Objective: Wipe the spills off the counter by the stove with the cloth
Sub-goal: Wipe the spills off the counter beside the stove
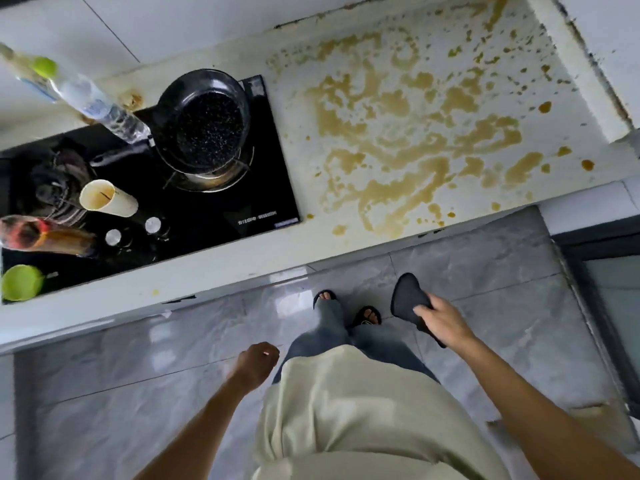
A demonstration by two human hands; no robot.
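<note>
Standing at far left on glossy black glass stove: lime-green plastic cup, tapered bottle with red and amber contents, cream cylindrical cup stained brown inside, clear ribbed plastic bottle, and a second bottle with lime-green cap. Two round silver knobs set flush in the glass. Round black speckled pan seated on metal burner ring, handle pointing left.

Right of stove: pale, matte counter, chipped along front edge. Spills yellow-brown, thin and smeared in swirls, breaking into separate droplets toward the back wall and right end; a few drips at the front lip.

Below: grey marbled floor tiles, polished and reflective. Feet in dark open sandals, blue-grey trousers, loose cream garment.

Left hand hanging low over floor, forearm angled up from lower left, fingers loosely curled under, holding nothing.

Right hand extended forward at waist level, well short of counter edge, fingers and thumb clamped round one end of cloth. Cloth dark grey, soft, fine-textured, rounded at free end, flaring upward from the grip; clear of counter, not touching spills.
</note>
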